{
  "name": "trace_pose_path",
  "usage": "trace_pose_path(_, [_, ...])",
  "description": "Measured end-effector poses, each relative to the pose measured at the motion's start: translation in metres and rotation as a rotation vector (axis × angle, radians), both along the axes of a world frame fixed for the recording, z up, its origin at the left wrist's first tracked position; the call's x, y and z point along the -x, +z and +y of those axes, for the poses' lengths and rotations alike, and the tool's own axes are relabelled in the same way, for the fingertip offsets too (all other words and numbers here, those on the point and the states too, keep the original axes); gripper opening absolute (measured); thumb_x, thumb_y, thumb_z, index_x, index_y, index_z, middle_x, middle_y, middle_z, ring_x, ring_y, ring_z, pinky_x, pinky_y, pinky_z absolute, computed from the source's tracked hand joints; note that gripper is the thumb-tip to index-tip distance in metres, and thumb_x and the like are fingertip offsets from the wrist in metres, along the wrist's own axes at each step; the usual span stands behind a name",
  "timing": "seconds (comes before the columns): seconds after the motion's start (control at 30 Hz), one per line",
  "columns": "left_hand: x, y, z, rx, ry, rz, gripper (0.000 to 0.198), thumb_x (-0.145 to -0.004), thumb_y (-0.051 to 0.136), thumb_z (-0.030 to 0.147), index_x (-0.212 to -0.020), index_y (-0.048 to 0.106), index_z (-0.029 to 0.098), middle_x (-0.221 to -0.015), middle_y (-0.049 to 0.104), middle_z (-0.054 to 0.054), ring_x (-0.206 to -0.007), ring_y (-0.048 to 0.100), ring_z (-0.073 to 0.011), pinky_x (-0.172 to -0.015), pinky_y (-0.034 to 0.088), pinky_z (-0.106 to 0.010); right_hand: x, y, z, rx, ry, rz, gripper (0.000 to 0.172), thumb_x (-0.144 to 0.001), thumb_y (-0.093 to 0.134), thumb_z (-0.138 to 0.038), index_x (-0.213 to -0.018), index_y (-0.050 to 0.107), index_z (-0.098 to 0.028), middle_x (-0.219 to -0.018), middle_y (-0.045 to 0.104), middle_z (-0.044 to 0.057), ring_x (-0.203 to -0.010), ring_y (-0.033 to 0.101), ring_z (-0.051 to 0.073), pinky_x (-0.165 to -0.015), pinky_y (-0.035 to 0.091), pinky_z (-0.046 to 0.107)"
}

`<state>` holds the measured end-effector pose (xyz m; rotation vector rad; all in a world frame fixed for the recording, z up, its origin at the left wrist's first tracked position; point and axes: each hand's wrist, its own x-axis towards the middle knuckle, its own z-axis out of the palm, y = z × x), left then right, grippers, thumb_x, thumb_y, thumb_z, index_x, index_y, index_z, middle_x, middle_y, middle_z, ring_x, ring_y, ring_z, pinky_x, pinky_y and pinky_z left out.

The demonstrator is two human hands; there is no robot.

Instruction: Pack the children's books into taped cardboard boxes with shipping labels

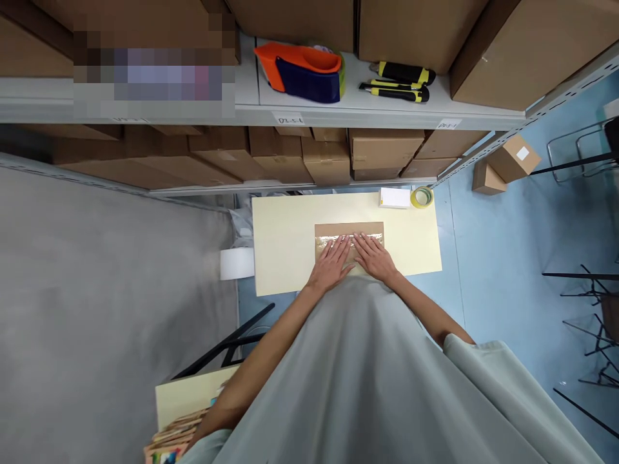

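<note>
Close to my body, a brown cardboard box (349,229) rests on the pale yellow table (285,245). A shiny strip of clear tape runs across its top. My left hand (332,263) lies flat on the taped side, fingers stretched out. Beside it my right hand (373,256) also presses flat on the box, its fingers extended and slightly apart. The fingertips of both hands nearly meet near the middle of the strip. Neither hand grips anything. My hands and forearms cover the box's near edge.
A roll of tape (422,197) and a white box (394,198) stand at the table's back right. On the shelf (232,115) above are an orange and blue tape dispenser (304,72), several utility knives (399,82) and cartons. A white roll (236,263) sits left of the table.
</note>
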<state>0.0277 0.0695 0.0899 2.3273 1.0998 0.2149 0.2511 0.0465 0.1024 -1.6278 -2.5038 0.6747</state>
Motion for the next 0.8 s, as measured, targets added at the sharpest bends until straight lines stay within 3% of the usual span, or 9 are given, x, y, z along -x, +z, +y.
trace_pose_path(0.13, [0.021, 0.000, 0.001, 0.001, -0.011, 0.068, 0.080, -0.110, 0.041, 0.051, -0.178, 0.016, 0.016, -0.181, 0.024, -0.013, -0.170, 0.021, -0.0310, -0.140, 0.011, -0.055, -0.028, 0.000, -0.010, 0.008, -0.095, -0.006, 0.070, -0.114, 0.040, -0.039, -0.178, 0.018, -0.021, -0.182, 0.023, 0.006, -0.171, 0.020, 0.029, -0.140, 0.020, 0.055])
trace_pose_path(0.27, [0.019, 0.006, 0.002, -0.029, 0.018, 0.093, 0.077, -0.112, 0.040, 0.048, -0.178, 0.014, 0.017, -0.181, 0.026, -0.012, -0.169, 0.024, -0.0304, -0.140, 0.014, -0.055, -0.033, 0.003, -0.013, 0.010, -0.160, -0.007, 0.070, -0.115, 0.039, -0.040, -0.178, 0.018, -0.019, -0.181, 0.023, 0.009, -0.170, 0.021, 0.032, -0.140, 0.020, 0.059])
trace_pose_path(0.37, [0.009, 0.009, 0.004, -0.061, 0.034, 0.087, 0.078, -0.112, 0.040, 0.050, -0.177, 0.016, 0.015, -0.181, 0.025, -0.012, -0.170, 0.022, -0.0303, -0.140, 0.016, -0.053, -0.021, 0.006, -0.007, -0.008, -0.096, 0.011, 0.069, -0.115, 0.040, -0.039, -0.178, 0.019, -0.018, -0.182, 0.022, 0.010, -0.171, 0.020, 0.031, -0.140, 0.021, 0.056])
trace_pose_path(0.5, [0.004, 0.007, 0.007, -0.052, -0.041, 0.061, 0.078, -0.111, 0.042, 0.052, -0.177, 0.018, 0.016, -0.180, 0.027, -0.012, -0.170, 0.022, -0.0305, -0.141, 0.014, -0.053, -0.017, 0.005, 0.005, 0.009, 0.056, 0.046, 0.067, -0.115, 0.043, -0.039, -0.177, 0.024, -0.023, -0.182, 0.025, 0.006, -0.170, 0.023, 0.029, -0.139, 0.024, 0.053])
trace_pose_path(0.6, [0.017, 0.002, 0.009, -0.037, -0.035, 0.069, 0.077, -0.112, 0.040, 0.048, -0.178, 0.015, 0.017, -0.180, 0.028, -0.012, -0.169, 0.024, -0.0293, -0.141, 0.014, -0.053, -0.033, 0.000, 0.004, 0.024, 0.036, 0.026, 0.067, -0.114, 0.044, -0.040, -0.177, 0.025, -0.025, -0.181, 0.027, 0.006, -0.170, 0.024, 0.029, -0.139, 0.023, 0.055])
trace_pose_path(0.8, [0.057, -0.009, -0.005, -0.035, 0.138, 0.050, 0.081, -0.112, 0.039, 0.053, -0.178, 0.011, 0.016, -0.181, 0.025, -0.016, -0.170, 0.018, -0.0313, -0.140, 0.011, -0.058, -0.069, -0.009, -0.018, -0.010, -0.168, -0.029, 0.072, -0.114, 0.040, -0.048, -0.178, 0.018, -0.023, -0.183, 0.019, 0.009, -0.171, 0.017, 0.031, -0.139, 0.022, 0.057])
